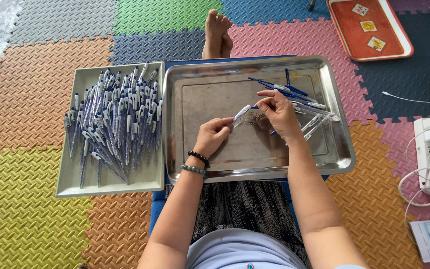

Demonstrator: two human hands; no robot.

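A beige plastic tray [70, 169] on the left holds a heaped pile of finished blue-and-white pens [115, 119], too many and too overlapped to count. Beside it, touching edge to edge, a steel tray [225, 169] carries a small cluster of loose pen parts [302, 104] at its right side: blue refills and clear barrels, crossed over one another so their number is unclear. Above the steel tray both hands share one pen [241, 115]: the left hand [212, 137] pinches its lower end in a closed grip, the right hand [277, 112] pinches the upper end. An orange tray [347, 47] with three small square cards lies top right, partly cut off.
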